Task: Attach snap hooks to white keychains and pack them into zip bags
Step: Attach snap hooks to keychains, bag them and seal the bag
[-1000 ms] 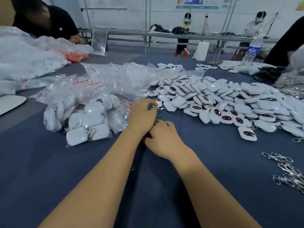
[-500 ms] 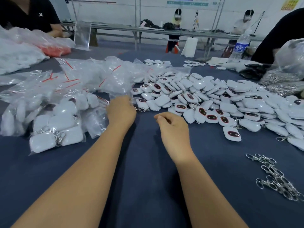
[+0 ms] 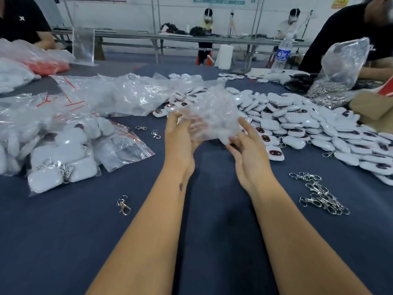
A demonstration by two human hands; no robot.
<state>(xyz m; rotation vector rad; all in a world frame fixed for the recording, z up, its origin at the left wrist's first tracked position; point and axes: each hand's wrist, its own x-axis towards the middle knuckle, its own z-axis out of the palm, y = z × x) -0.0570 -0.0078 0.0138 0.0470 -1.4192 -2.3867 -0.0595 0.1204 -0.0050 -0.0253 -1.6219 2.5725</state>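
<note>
Keychains (image 3: 302, 122), the white ones, are piled up all over the right half of the counter (image 3: 63, 241), some face up with a dark oval showing. Right now I've got a crumpled clear zip bag (image 3: 212, 116) lifted in front of me, above the near edge of that pile. My left hand (image 3: 180, 141) has its grip clamped on the bag's left side, thumb and fingers curled around the plastic. My right hand (image 3: 248, 158) is under the bag's lower right corner with the fingers spread and mostly straight, fingertips touching the plastic, so that grip is apart, not closed on anything.

Off to my left sit the packed bags (image 3: 63, 154), clear with red zip strips, stuffed with keychains that already have hooks on. Behind them there's a heap of empty bags (image 3: 119, 96). Loose snap hooks are scattered around: one single hook (image 3: 123, 206) on the blue cloth near my left forearm, a couple more (image 3: 155, 134) just left of my left hand, and a little bunch (image 3: 321, 194) well off to the right of my right forearm. At the far right a water bottle (image 3: 281, 54) stands upright, near a big plastic sack (image 3: 342, 62) that seems to hold more metal hooks.
</note>
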